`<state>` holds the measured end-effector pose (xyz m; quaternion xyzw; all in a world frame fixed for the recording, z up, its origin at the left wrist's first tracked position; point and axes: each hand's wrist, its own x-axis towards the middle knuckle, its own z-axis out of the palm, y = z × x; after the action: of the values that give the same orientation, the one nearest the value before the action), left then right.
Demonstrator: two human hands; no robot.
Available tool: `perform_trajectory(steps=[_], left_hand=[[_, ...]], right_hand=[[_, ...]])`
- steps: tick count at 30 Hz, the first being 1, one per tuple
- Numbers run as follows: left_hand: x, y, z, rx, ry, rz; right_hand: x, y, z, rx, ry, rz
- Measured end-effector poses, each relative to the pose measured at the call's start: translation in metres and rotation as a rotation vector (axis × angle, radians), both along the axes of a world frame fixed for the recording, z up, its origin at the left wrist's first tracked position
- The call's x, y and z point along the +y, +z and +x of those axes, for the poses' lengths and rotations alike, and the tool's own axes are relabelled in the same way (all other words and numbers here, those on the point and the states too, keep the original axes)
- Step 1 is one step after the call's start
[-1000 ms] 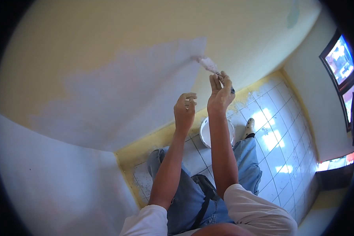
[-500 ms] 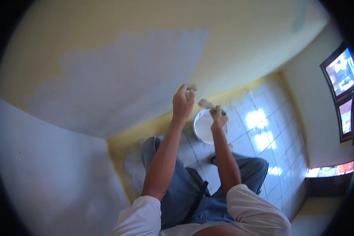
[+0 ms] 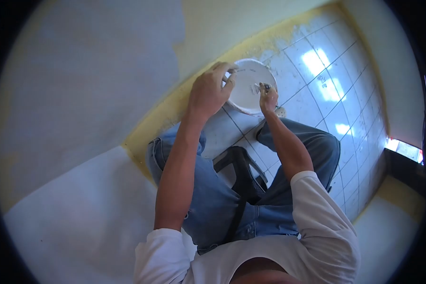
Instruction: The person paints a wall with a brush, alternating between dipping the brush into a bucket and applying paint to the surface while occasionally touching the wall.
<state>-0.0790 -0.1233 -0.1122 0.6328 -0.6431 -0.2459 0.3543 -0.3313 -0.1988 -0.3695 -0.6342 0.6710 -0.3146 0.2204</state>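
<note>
The white bucket [image 3: 275,75] on the tiled floor holds pale, smooth filler [image 3: 246,87]. My right hand [image 3: 269,98] is closed round the dark handle of a putty knife [image 3: 256,88], its blade low over the filler. At the bucket's left rim, my left hand [image 3: 210,90] has its thumb and fingers curled towards each other, fingertips pale with filler. I cannot tell what sits between those fingers.
The wall [image 3: 90,71] on the left carries a broad whitish patch over yellow paint. Beneath me is a dark plastic stool [image 3: 241,165], between my knees. A pale, dotted object [image 3: 280,112] lies beside the bucket. Glossy tiles [image 3: 317,85] stretch right towards a dark frame.
My view has tilted down towards the floor. Both hands have come away from beside the wall to the bucket, and the putty knife now dips over the filler.
</note>
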Motion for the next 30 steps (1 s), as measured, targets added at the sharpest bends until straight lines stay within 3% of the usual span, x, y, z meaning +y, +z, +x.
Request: perform_trajectory(steps=[10,19,22,26,30], left_hand=[[-0.007,0.006,0.004,-0.009,0.048,0.063],[-0.006,0.007,0.007,0.018,0.039,0.095],[-0.007,0.011,0.011,0.067,0.05,0.074],[-0.004,0.016,0.025,0.185,0.047,0.076],[0.005,0.024,0.051,0.263,0.087,0.123]], right_hand=[[0.002,-0.063,-0.001,0.007,0.075,0.121],[0.002,-0.08,-0.002,-0.035,-0.038,0.079],[-0.004,-0.061,-0.006,-0.223,-0.276,0.128],[-0.007,-0.045,-0.012,-0.866,-0.632,0.095],[0.002,-0.032,-0.013,-1.239,-1.004,0.211]])
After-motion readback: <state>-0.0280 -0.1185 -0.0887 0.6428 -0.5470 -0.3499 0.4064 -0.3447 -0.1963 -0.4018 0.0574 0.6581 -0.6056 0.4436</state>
